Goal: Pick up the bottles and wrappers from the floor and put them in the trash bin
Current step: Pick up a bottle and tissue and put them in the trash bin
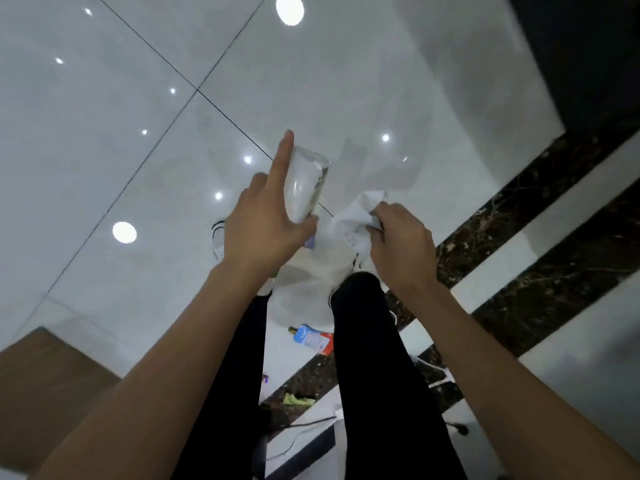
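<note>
View from my head, looking straight down at a glossy pale tiled floor [104, 133] that reflects round ceiling lights.

My left hand [266, 230] grips a clear plastic bottle [306, 188]. The thumb is curled under its lower end, and the index finger lies straight along its side, pointing away from me. The bottle is tilted and held above the floor, its far end up.

Just beside it, my right hand [401, 244] is closed around a crumpled white wrapper [356, 216], which bulges out past my fingers toward the bottle. The two hands are near each other but apart.

Beneath both hands is something pale and translucent [308, 282]. It is too blurred for me to tell what it is.

My legs in black trousers [381, 375] run down the middle of the view. A white shoe with dark stripes [218, 240] shows to the left of my left hand.

On the floor between my legs lies a blue-labelled bottle [311, 339], on its side. Nearer to me, a green wrapper [298, 400] rests on a dark marble band [519, 209] that crosses the floor diagonally. A small purple scrap [265, 378] peeks out beside my left leg. A thin cable [298, 434] trails across the tiles below the green wrapper. A brown wooden surface [41, 393] fills the lower left corner.
</note>
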`<state>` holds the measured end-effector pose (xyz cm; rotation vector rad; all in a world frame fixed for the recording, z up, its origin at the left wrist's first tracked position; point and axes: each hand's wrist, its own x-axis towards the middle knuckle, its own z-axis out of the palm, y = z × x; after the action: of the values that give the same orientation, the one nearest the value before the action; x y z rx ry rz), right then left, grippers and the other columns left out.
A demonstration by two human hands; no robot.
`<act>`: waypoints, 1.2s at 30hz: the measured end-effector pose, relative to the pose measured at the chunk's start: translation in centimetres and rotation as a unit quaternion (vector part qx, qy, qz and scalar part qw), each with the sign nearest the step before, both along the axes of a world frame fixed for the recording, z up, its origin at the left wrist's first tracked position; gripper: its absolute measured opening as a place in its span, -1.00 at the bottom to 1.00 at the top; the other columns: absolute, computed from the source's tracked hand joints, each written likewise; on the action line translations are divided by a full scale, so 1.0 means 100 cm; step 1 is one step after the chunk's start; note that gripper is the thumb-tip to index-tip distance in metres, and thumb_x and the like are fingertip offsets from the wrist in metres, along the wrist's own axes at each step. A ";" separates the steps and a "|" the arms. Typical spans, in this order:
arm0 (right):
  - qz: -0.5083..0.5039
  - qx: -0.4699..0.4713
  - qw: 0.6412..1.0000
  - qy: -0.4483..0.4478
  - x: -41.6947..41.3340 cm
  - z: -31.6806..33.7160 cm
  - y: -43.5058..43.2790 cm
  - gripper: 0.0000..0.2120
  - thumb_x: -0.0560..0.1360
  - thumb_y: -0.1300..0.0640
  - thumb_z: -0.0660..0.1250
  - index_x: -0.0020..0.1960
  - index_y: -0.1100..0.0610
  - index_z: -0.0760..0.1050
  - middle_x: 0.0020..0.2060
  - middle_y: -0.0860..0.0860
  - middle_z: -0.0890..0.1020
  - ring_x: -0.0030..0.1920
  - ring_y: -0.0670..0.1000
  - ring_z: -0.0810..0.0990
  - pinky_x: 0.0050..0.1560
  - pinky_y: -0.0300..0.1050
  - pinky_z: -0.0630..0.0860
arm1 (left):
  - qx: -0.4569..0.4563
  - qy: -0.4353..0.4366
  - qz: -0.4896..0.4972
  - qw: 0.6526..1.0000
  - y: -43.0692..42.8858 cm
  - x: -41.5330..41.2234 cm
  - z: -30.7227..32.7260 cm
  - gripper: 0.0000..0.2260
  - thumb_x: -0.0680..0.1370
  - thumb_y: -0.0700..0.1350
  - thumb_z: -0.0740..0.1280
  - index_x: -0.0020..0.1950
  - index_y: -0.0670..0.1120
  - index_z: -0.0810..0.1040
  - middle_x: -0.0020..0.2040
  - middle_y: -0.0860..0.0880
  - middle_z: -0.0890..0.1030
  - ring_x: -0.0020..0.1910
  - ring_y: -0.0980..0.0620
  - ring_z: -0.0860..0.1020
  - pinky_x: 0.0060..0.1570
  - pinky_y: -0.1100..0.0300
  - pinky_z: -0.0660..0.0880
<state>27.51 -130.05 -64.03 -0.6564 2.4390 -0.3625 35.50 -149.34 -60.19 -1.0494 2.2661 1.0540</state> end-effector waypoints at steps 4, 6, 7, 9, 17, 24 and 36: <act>-0.032 -0.054 0.998 0.019 -0.016 0.156 -0.025 -0.89 0.53 0.28 0.32 0.03 0.13 0.53 -0.16 0.01 0.53 -0.19 0.10 0.51 -0.28 -0.01 0.46 | -0.014 0.025 -0.007 1.000 -0.009 -0.007 0.145 -0.01 0.40 0.07 0.47 0.55 0.38 -0.20 0.00 -0.01 0.47 -0.08 -0.06 0.50 -0.18 0.04 0.50; -0.022 -0.081 0.996 0.018 -0.022 0.234 -0.035 -0.88 0.55 0.25 0.30 0.06 0.11 0.53 -0.15 -0.02 0.52 -0.17 0.06 0.49 -0.27 -0.06 0.37 | -0.036 0.050 -0.010 0.998 -0.012 -0.004 0.222 -0.02 0.41 0.11 0.46 0.56 0.38 -0.20 0.03 -0.03 0.49 -0.06 -0.07 0.51 -0.15 0.02 0.51; -0.019 -0.097 0.995 0.024 -0.025 0.272 -0.038 -0.89 0.56 0.23 0.30 0.06 0.10 0.53 -0.14 -0.03 0.51 -0.17 0.04 0.48 -0.27 -0.08 0.33 | -0.049 0.064 -0.007 0.997 -0.012 -0.002 0.258 -0.02 0.41 0.12 0.46 0.56 0.37 -0.19 0.06 -0.05 0.50 -0.03 -0.08 0.52 -0.13 0.02 0.51; -0.022 -0.137 0.989 0.045 -0.032 0.345 -0.038 -0.90 0.57 0.21 0.32 0.07 0.09 0.53 -0.15 -0.05 0.51 -0.18 0.00 0.46 -0.26 -0.10 0.31 | -0.080 0.090 0.002 0.993 -0.011 0.004 0.329 -0.03 0.42 0.14 0.47 0.57 0.36 -0.18 0.16 -0.09 0.52 0.05 -0.10 0.53 -0.08 0.02 0.49; 0.002 -0.269 0.954 0.132 -0.039 0.522 -0.022 -0.91 0.55 0.18 0.39 0.01 0.04 0.51 -0.17 -0.11 0.50 -0.16 -0.05 0.51 -0.18 -0.05 0.53 | -0.146 0.227 0.083 0.959 0.019 0.024 0.505 -0.03 0.40 0.12 0.49 0.55 0.41 -0.14 0.33 -0.06 0.50 0.18 -0.13 0.52 0.13 -0.19 0.52; 0.026 -0.294 0.947 0.124 -0.032 0.575 -0.044 -0.85 0.57 0.15 0.39 0.13 0.01 0.55 -0.04 -0.07 0.62 -0.02 -0.01 0.61 -0.06 -0.06 0.60 | -0.195 0.265 0.132 0.935 0.006 0.037 0.557 -0.01 0.40 0.12 0.52 0.52 0.45 -0.16 0.21 -0.06 0.52 0.06 -0.09 0.55 0.06 -0.17 0.55; 0.154 -0.288 0.939 0.106 0.027 0.605 -0.179 -0.88 0.59 0.09 0.34 0.12 -0.02 0.55 -0.04 -0.12 0.62 -0.05 -0.10 0.59 -0.13 -0.20 0.57 | -0.223 0.285 0.269 0.893 -0.094 0.139 0.583 -0.02 0.42 0.12 0.50 0.52 0.46 -0.18 0.12 -0.04 0.52 0.01 -0.07 0.54 0.01 -0.09 0.57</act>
<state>30.19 -147.95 -3.57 -1.3692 2.3666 -0.9315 49.43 -158.75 -1.85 -1.8370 2.8603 1.1924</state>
